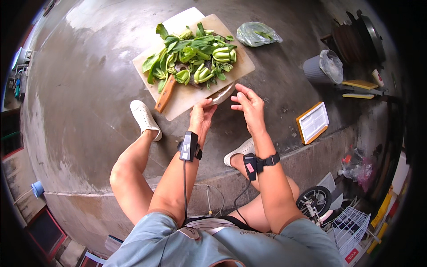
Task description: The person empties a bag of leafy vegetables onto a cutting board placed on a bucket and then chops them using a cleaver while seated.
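Before me on the floor lies a pale cutting board [245,65], heaped with leafy green bok choy [193,50], some as whole heads and some as loose leaves. A cleaver's wooden handle [165,93] sticks out towards me; its blade is mostly covered by the greens. Below the board's near edge shows the shiny curved rim of a bowl-like vessel [223,95], the rest hidden under the board. My left hand [202,115] grips this rim at its left end, thumb on top. Fingers spread and holding nothing, my right hand [249,106] hovers beside the rim's right end.
A clear plastic bag with greens [258,34] lies right of the board. Farther right are a lined grey bin [317,68] and an orange-edged white tray [313,122]. A concrete step edge [307,152] runs below my feet, with a wire basket [350,228] lower right.
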A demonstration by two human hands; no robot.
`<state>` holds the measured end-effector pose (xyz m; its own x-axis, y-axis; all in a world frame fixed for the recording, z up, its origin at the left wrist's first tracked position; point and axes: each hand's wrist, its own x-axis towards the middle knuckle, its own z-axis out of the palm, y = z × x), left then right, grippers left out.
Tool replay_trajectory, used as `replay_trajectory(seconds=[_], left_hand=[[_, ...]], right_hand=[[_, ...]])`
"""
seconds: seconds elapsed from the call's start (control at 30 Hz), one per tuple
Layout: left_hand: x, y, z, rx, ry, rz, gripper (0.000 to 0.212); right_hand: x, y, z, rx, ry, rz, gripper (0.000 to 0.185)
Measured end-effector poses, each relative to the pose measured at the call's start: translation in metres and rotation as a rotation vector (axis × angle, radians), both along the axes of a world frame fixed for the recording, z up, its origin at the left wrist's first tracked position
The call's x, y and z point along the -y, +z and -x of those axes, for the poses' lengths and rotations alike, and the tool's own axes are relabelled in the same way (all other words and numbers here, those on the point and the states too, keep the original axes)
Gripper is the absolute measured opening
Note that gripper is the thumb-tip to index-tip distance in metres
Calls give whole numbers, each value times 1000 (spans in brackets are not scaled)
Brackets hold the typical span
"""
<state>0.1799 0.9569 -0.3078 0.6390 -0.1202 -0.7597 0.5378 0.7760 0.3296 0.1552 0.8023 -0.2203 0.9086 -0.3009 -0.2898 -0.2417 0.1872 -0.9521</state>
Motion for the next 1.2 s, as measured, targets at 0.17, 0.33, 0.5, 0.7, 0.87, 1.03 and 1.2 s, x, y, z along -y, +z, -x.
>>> replay_trajectory(seconds=[0.17, 0.33, 0.5, 0.7, 0.87, 1.03, 1.2], left_hand=[[0, -8, 8, 15, 91, -94, 16], [-37, -4, 47, -43, -59, -216, 18], [-60, -17, 127, -18, -101, -228, 31], [-92, -11, 224, -162, -141, -115, 31], [-109, -5, 269, -242, -149, -135, 23], [-132, 9, 275, -141, -318, -67, 17], [-178, 107, 238, -382, -762, 296, 32]], right_hand=[[4, -9, 4, -61, -37, 68, 30], [-7, -1, 36, -230, -75, 19, 29], [-13, -9, 83, -260, -98, 52, 26], [-24, -11, 148, -350, 59, 59, 21], [-34, -14, 191, -379, 152, 52, 17], [-27, 30, 184, -557, 488, 170, 19], [25, 100, 107, -467, 787, 296, 21]])
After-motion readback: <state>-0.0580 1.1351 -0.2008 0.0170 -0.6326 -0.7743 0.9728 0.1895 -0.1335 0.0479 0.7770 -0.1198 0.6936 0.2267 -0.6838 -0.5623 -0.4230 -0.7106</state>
